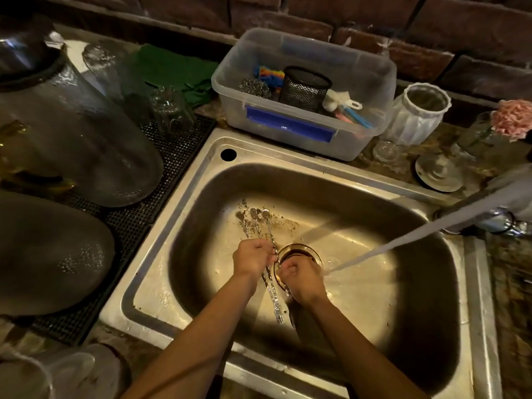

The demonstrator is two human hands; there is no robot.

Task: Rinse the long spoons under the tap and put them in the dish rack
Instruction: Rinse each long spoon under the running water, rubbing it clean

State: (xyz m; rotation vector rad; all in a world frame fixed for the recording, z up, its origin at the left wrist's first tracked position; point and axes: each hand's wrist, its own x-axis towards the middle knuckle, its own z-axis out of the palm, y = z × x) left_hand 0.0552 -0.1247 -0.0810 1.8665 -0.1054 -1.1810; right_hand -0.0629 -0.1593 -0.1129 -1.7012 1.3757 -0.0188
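Three long twisted-handle spoons [257, 223] lie over the steel sink [184, 203], bowls pointing to the far left, forked ends toward me. My left hand [251, 259] grips their handles in a bunch. My right hand [300, 276] is curled beside it, pinching one spoon handle, above an amber glass cup [299, 251] on the sink floor. Water [403, 243] streams from the tap [501, 208] at the right and lands just right of my right hand. A black drying mat [178, 151] lies to the left of the sink.
Upturned glass vessels [86, 145] and a dark bowl [49, 251] crowd the mat. A clear plastic bin [305, 139] with scrubbers and a mesh cup stands behind the sink. A white jar [417, 116], a small glass, a metal strainer [439, 172] and pink flowers [514, 119] are at the right.
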